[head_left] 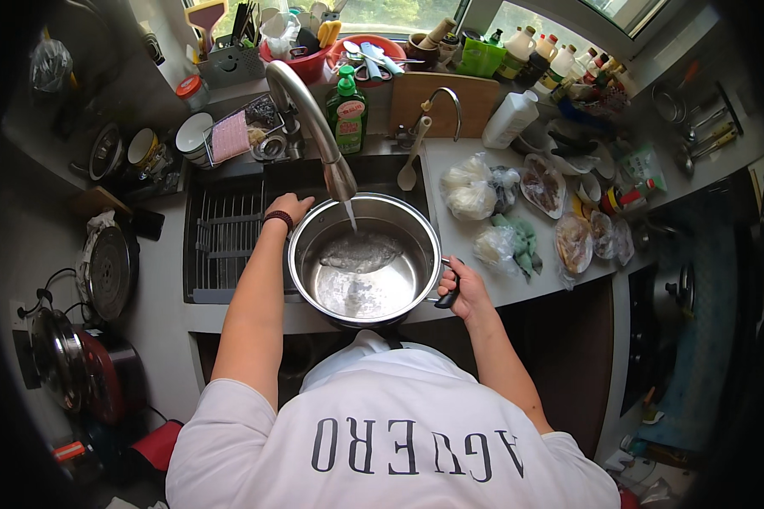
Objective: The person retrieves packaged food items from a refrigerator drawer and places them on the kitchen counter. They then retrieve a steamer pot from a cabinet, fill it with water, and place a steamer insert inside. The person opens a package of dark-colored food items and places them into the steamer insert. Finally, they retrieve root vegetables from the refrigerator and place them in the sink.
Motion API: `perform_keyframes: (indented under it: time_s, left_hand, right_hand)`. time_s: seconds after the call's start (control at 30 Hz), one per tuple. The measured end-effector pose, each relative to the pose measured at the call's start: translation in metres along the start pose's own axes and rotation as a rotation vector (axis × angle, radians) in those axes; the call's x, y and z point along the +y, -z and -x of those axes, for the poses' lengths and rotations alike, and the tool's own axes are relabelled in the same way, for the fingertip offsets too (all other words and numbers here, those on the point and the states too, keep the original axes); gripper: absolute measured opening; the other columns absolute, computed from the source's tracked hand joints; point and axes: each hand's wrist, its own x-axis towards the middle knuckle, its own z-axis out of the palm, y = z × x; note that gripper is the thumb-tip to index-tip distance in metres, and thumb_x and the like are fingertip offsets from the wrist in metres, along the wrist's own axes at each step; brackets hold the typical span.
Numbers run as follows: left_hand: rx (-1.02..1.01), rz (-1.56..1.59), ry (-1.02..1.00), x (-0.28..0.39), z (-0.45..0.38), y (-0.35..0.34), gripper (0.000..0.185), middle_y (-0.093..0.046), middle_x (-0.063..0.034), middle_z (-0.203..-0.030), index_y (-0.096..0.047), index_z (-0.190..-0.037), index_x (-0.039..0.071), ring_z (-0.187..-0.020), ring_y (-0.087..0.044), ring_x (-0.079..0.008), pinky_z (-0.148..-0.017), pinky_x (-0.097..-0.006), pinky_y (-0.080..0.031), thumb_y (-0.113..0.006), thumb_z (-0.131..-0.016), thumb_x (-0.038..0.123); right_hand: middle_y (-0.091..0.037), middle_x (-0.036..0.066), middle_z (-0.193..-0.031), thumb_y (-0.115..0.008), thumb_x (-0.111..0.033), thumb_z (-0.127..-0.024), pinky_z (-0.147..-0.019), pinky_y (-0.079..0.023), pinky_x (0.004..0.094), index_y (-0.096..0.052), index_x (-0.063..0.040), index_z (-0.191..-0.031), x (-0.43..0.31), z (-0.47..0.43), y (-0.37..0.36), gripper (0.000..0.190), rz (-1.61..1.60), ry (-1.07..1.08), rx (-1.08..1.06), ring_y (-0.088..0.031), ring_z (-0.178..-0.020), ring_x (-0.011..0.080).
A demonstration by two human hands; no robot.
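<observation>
A large stainless steel pot [369, 292] sits over the front of the dark sink [388, 168], its open top facing me. Water [351, 216] runs from the curved metal faucet [312, 121] into it, and the shallow water inside ripples under the stream. My right hand [465, 289] is closed around the black side handle [449, 299]. At the pot's upper left side my left hand [290, 209] is curled against it; the fingers' undersides and whatever handle is there are hidden. A dark beaded bracelet [279, 220] circles the left wrist.
A drying rack [226, 235] fills the sink's left part. A long spoon [414, 156] leans at its right. Green soap bottle [347, 118] stands behind. Bagged food [468, 188] and a white plastic bottle [511, 119] occupy the right counter; a phone [148, 224] lies left.
</observation>
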Motion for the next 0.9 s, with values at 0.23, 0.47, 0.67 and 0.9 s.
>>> perform_keyframes:
  time_s: [0.23,0.47,0.67,0.9]
  left_hand:
    - [0.034,-0.023,-0.003,-0.0036,0.0012,-0.0019,0.061,-0.059,-0.0228,-0.116,-0.063,-0.110,0.000,-0.108,-0.057,-0.0355,-0.092,-0.0428,-0.045,-0.050,-0.084,0.053]
    - [0.030,-0.020,-0.002,-0.0054,-0.0009,-0.0022,0.060,-0.060,-0.0224,-0.113,-0.064,-0.109,0.000,-0.106,-0.058,-0.0354,-0.091,-0.0427,-0.046,-0.051,-0.084,0.053]
    - [0.026,-0.020,-0.003,-0.0036,-0.0008,-0.0028,0.059,-0.061,-0.0219,-0.112,-0.065,-0.108,0.001,-0.105,-0.059,-0.0351,-0.090,-0.0427,-0.046,-0.051,-0.083,0.053]
    - [0.033,-0.016,-0.014,-0.0055,-0.0025,-0.0046,0.058,-0.061,-0.0216,-0.112,-0.065,-0.107,0.001,-0.105,-0.059,-0.0350,-0.089,-0.0431,-0.046,-0.052,-0.083,0.053]
  right_hand:
    - [-0.042,-0.002,-0.065,-0.052,-0.024,-0.095,-0.048,-0.037,0.0267,-0.049,-0.007,-0.103,0.0017,-0.0019,0.0010,0.019,0.000,0.007,-0.023,-0.037,-0.049,0.0078]
    - [-0.042,-0.003,-0.064,-0.051,-0.024,-0.095,-0.047,-0.037,0.0263,-0.049,-0.007,-0.105,0.0026,-0.0055,0.0032,0.020,-0.005,0.009,-0.031,-0.037,-0.049,0.0075]
    - [-0.042,-0.003,-0.064,-0.051,-0.024,-0.095,-0.047,-0.038,0.0264,-0.049,-0.007,-0.106,0.0012,-0.0052,0.0035,0.021,-0.008,0.005,-0.035,-0.037,-0.049,0.0076]
    - [-0.042,-0.002,-0.064,-0.053,-0.024,-0.094,-0.047,-0.038,0.0266,-0.049,-0.007,-0.104,0.0021,-0.0099,0.0087,0.019,-0.013,0.008,-0.015,-0.038,-0.048,0.0078]
